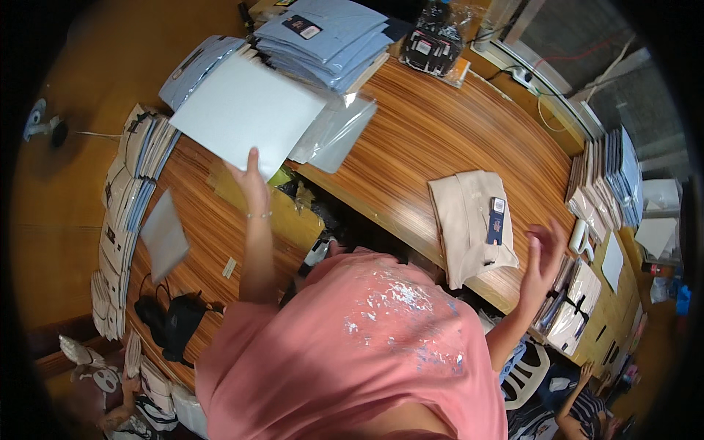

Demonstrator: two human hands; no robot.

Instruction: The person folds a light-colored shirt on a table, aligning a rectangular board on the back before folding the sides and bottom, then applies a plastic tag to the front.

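Observation:
My left hand (250,180) grips the near edge of a large white sheet (246,110), which looks like stiff paper or card. Its thumb lies on top and the other fingers are mostly hidden. The sheet is tilted over the table's back left, in front of stacked garments. On the right, a folded beige garment (466,227) lies flat on the table with a dark hang tag (496,221) on it. My right hand (544,253) is raised just right of this garment, its fingers apart and nothing in them.
Stacked blue garments (323,37) and clear plastic bags (345,136) lie at the back of the wooden table (396,139). Packed garments (121,213) line the left side; more stacks (592,183) stand at the right. A black bag (180,323) is near left. Two other people are at the lower corners.

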